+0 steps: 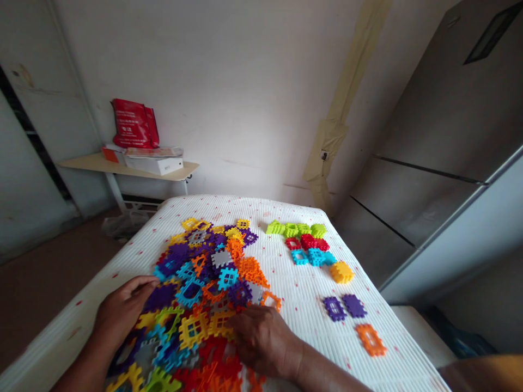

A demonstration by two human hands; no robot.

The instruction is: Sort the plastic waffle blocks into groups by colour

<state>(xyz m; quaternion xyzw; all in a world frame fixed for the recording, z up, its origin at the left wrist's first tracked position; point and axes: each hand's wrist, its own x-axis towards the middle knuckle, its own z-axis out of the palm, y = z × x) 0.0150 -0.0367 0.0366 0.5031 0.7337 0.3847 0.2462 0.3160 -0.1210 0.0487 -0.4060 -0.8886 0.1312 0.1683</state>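
1. head view: your left hand reaches to the left edge of the pile, fingers bent, fingertips right beside a blue piece; you cannot tell from here whether they grip anything.
2. your right hand is over the near right part of the pile, fingers curled downward by a yellow window piece; the fingertips are hidden, so its grip cannot be told either.
3. the pile of notched plastic pieces spreads in mixed colours over the left part of the white ribbed surface, between and beyond your hands.
4. to its right, well apart, lie green stacks in a row, then red pieces, blue pieces and a yellow stack.
5. nearer to you on that side are two purple pieces and an orange frame.
6. far left, a red bag sits above a white box.
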